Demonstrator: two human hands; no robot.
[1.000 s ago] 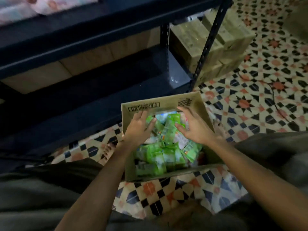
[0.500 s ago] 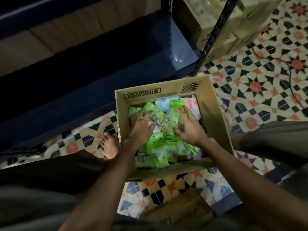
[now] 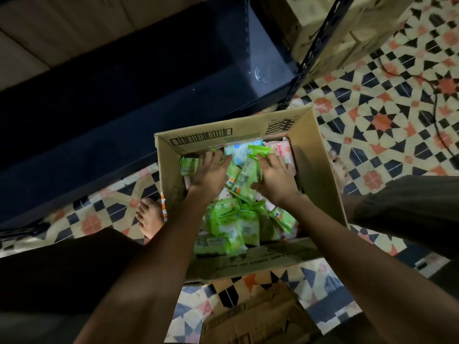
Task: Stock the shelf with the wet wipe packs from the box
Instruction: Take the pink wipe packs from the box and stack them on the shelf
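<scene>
An open cardboard box stands on the tiled floor in front of the dark blue bottom shelf. It holds several wet wipe packs, mostly green, with a pale blue one and a pink one at the far end. My left hand lies on the packs at the box's far left, fingers stretched forward. My right hand rests on the packs at the far right, fingers extended. One green pack stands on edge between the two hands, touched by the right fingers and thumb.
A black perforated shelf post rises just behind the box, with stacked cartons to its right. Bare feet flank the box. A flattened carton lies near me, and a dark cable crosses the tiles at right.
My view has tipped down onto the box. Both hands have gone from its rim deeper onto the packs at its far end, closing in on the upright green pack.
</scene>
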